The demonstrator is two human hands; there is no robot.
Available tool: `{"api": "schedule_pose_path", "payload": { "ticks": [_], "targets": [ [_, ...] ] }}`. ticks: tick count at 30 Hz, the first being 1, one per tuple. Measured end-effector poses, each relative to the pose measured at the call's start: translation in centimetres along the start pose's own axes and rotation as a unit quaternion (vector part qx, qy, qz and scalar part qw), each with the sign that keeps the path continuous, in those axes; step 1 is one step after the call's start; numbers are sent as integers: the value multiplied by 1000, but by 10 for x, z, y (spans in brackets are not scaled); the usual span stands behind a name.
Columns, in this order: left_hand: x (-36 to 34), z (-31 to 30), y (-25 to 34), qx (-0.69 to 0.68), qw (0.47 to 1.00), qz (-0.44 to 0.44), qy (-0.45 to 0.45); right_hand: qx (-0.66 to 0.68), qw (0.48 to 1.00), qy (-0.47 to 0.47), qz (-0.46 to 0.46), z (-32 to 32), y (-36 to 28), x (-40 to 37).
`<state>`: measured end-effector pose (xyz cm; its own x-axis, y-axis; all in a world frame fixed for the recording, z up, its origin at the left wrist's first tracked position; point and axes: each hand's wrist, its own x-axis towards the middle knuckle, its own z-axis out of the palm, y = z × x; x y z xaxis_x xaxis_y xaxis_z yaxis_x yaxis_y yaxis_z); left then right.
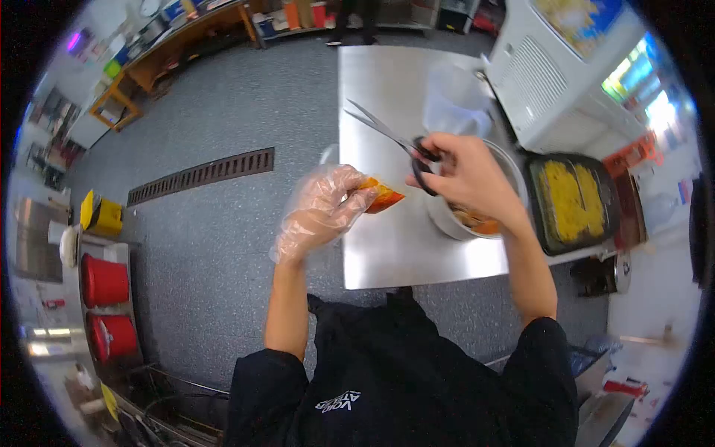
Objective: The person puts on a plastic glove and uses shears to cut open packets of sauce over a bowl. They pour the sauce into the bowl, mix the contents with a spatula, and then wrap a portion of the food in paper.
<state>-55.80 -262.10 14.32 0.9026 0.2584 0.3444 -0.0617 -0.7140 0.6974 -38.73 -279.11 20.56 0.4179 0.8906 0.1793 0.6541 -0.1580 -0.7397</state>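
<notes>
My left hand [319, 208], in a clear plastic glove, is closed on a small orange-and-red packet [383, 197] at the left edge of the steel table. My right hand [473, 175] is bare and grips scissors [387, 134] by their black handles. The blades are slightly apart and point up and left, away from the packet. Below my right hand stands a round pot [456, 226] with orange and pale pieces of food inside, partly hidden by the hand and forearm.
The steel table [387, 257] carries a translucent plastic jug [450, 97] behind the pot. On the right are a dark tray [547, 235] of yellow food and a large white machine [536, 89]. A floor drain [201, 175] and red containers [106, 279] are on the left.
</notes>
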Motion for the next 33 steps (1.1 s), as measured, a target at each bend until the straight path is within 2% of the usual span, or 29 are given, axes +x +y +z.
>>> {"api": "schedule_pose_path", "payload": {
  "ticks": [3,5,6,9,12,18,21,24,25,27,30,33],
  "targets": [
    [-51,-83,-45,-43,997,-37,53,-116,985,-125,12,36,-49,39],
    [-81,-138,-74,-26,996,-39,77,-113,979,-169,-11,74,-84,69],
    [-83,-146,-78,-34,995,-32,85,-109,976,-189,-19,79,-86,78],
    [-114,-208,-106,4,993,-37,114,-123,965,-212,-96,137,-123,125],
    [-140,-259,-132,51,988,-23,146,-139,951,-246,-122,184,-161,164],
    [-177,-320,-195,6,974,-74,216,-150,931,-284,-174,254,-205,239],
    [-183,-343,-222,-88,956,-127,251,-135,933,-299,-146,284,-217,274],
    [-185,-353,-265,-380,850,-164,325,-71,941,-309,-121,323,-228,317],
    [-179,-350,-290,-418,825,-159,345,-53,942,-313,-108,330,-228,330],
    [-162,-349,-330,-491,769,-146,382,-20,949,-283,-138,342,-218,357],
    [-137,-377,-360,-530,745,-121,387,-14,954,-266,-135,357,-217,402],
    [-95,-401,-379,-616,703,-67,348,17,969,-218,-115,372,-209,441]
  ]
}}
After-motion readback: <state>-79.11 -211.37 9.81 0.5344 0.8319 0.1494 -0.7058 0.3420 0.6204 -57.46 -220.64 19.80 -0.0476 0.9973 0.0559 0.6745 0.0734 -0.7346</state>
